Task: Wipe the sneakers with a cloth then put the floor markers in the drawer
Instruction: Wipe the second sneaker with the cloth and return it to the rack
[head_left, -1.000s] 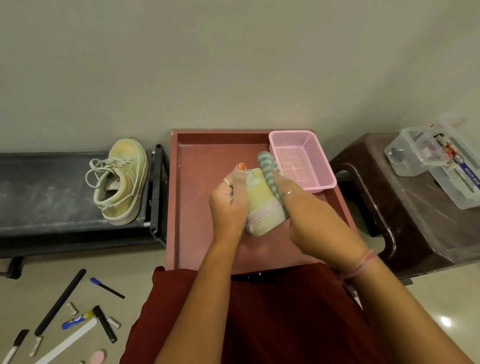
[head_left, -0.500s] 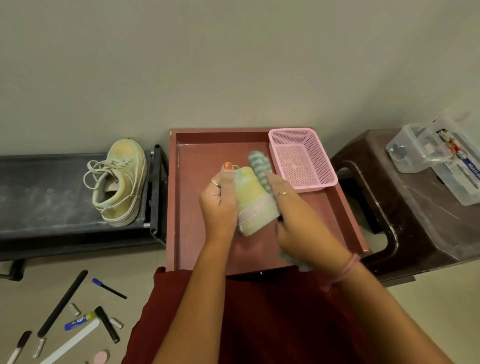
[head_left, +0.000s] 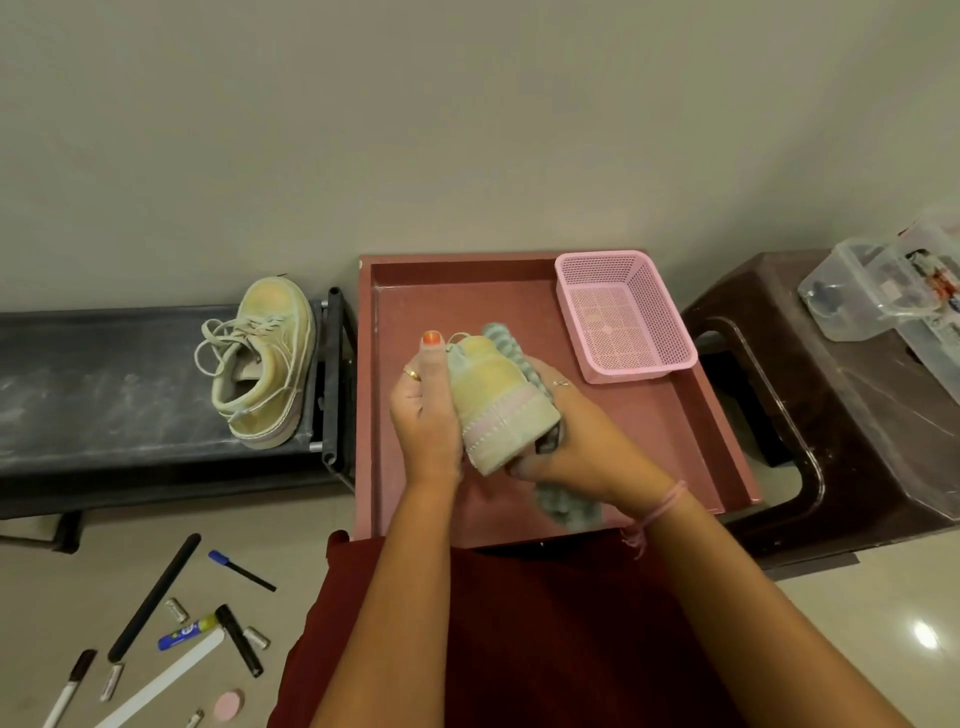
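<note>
A yellow sneaker (head_left: 501, 402) is gripped by the left hand (head_left: 423, 415) in the middle of the frame, above the red drawer (head_left: 519, 296). A grey cloth (head_left: 511, 353) is held against it by the right hand (head_left: 582, 441), fingers curled. The other sneaker (head_left: 265, 364) is seen on the black bench (head_left: 104, 384) at left. The markers (head_left: 241, 571) are scattered on the floor at lower left.

pale yellow sneaker (head_left: 498, 400), grey-green cloth (head_left: 563, 506), pink basket (head_left: 623, 317).
</note>
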